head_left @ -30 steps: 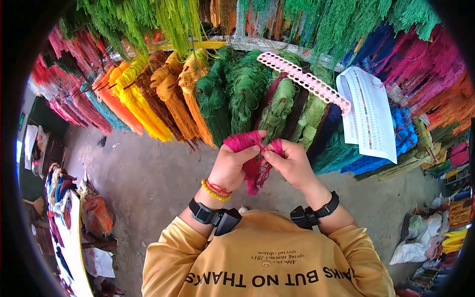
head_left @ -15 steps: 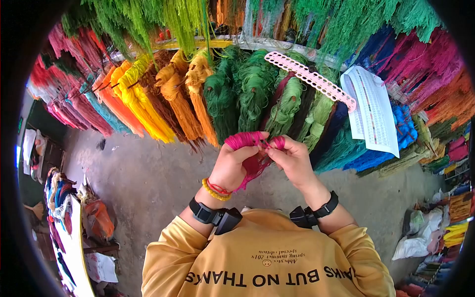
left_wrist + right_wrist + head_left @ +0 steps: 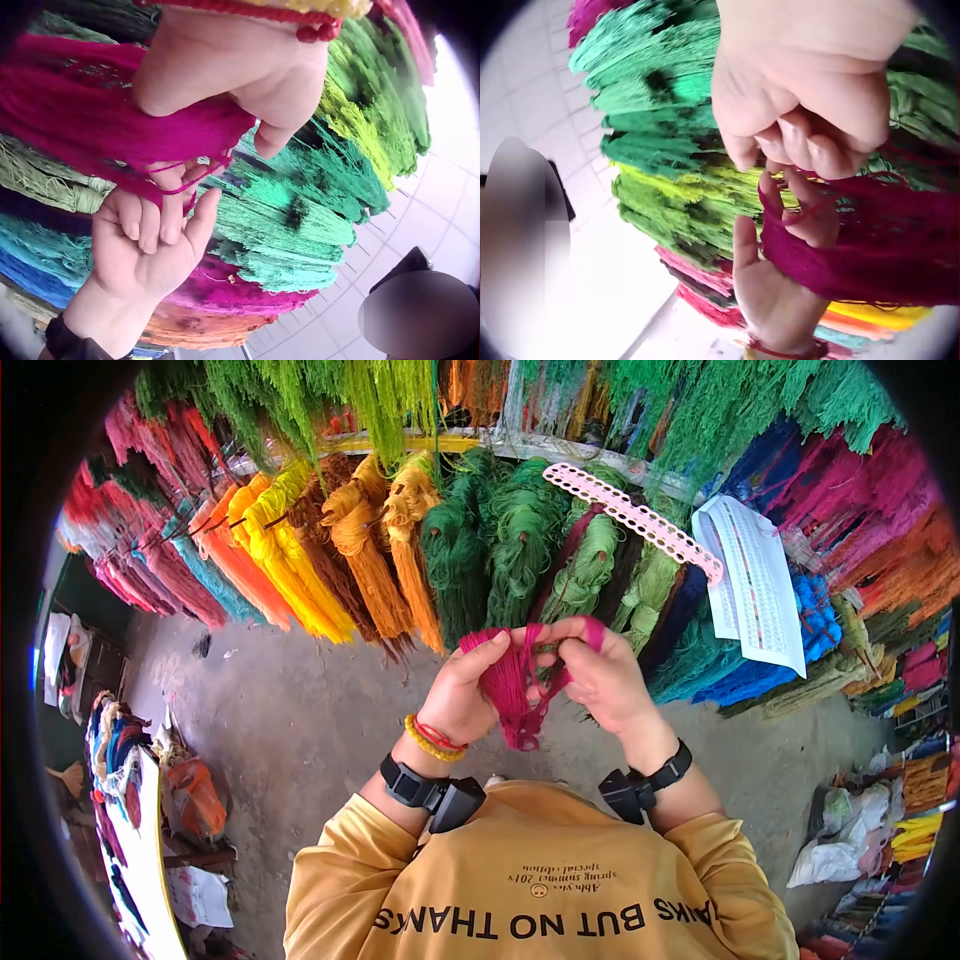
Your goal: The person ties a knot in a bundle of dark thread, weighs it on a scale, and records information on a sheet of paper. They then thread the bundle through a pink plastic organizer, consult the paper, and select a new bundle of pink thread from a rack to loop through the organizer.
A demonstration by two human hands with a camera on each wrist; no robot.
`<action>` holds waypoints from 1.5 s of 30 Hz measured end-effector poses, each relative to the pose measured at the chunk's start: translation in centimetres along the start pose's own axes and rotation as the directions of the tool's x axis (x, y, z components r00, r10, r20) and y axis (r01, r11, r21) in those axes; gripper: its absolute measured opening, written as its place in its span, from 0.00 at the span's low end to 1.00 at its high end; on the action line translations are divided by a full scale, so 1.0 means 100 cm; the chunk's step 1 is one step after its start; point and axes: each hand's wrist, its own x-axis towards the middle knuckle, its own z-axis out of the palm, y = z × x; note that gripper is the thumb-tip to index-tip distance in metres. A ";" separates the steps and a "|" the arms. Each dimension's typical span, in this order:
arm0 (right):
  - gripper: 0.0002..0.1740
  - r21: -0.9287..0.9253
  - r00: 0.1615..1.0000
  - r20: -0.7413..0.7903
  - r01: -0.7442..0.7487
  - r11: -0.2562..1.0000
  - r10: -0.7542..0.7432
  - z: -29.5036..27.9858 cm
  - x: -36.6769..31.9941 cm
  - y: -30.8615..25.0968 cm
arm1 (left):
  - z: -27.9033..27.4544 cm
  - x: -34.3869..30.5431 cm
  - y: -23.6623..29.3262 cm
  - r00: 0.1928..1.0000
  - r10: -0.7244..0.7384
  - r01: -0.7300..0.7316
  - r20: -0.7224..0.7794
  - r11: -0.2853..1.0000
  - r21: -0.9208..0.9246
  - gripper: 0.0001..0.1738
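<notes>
A magenta yarn skein (image 3: 513, 682) hangs between the two hands in the head view. My left hand (image 3: 462, 685) holds it spread over the fingers, with the thumb lying along the strands. On the other side, my right hand (image 3: 607, 682) has its fingers curled round the far loop. In the left wrist view the magenta skein (image 3: 75, 90) runs under the left thumb, and thin loops cross the bent fingers of the right hand (image 3: 142, 251). The right wrist view shows the left hand (image 3: 776, 300) with its fingers inside the skein's loop.
Green skeins (image 3: 520, 540) hang on a rack just beyond the hands, with orange (image 3: 360, 550) and yellow skeins (image 3: 290, 560) to their left. A pink perforated strip (image 3: 635, 520) and printed sheets (image 3: 755, 585) lie over the rack at right. White bags (image 3: 840, 840) sit on the floor.
The hands have moved slightly apart from their close pinch. The magenta skein is now spread wider over the left fingers, and a loop stretches across to the right hand.
</notes>
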 end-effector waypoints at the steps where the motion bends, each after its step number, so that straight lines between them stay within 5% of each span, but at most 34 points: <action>1: 0.12 -0.138 0.997 -0.071 0.023 0.990 -0.033 0.009 0.001 0.003 | 0.001 -0.001 0.000 1.000 -0.005 0.004 -0.015 1.000 -0.010 0.23; 7: 0.05 -0.408 0.991 -0.088 0.057 0.911 -0.101 0.016 0.005 0.020 | 0.008 0.000 -0.006 1.000 0.004 -0.005 0.014 0.999 0.034 0.23; 25: 0.07 -0.504 0.984 -0.079 0.098 0.858 -0.158 0.009 -0.008 0.021 | 0.012 -0.002 -0.005 0.986 0.134 -0.120 -0.098 0.983 0.142 0.24; 37: 0.04 -0.318 0.982 -0.093 0.129 0.939 -0.167 0.002 -0.003 0.034 | 0.009 0.000 -0.007 0.982 0.156 -0.131 -0.103 0.968 0.214 0.22; 45: 0.06 -0.663 0.956 -0.066 0.171 0.729 -0.285 0.007 -0.004 0.041 | 0.004 0.003 -0.012 0.969 0.207 -0.165 -0.138 0.950 0.263 0.19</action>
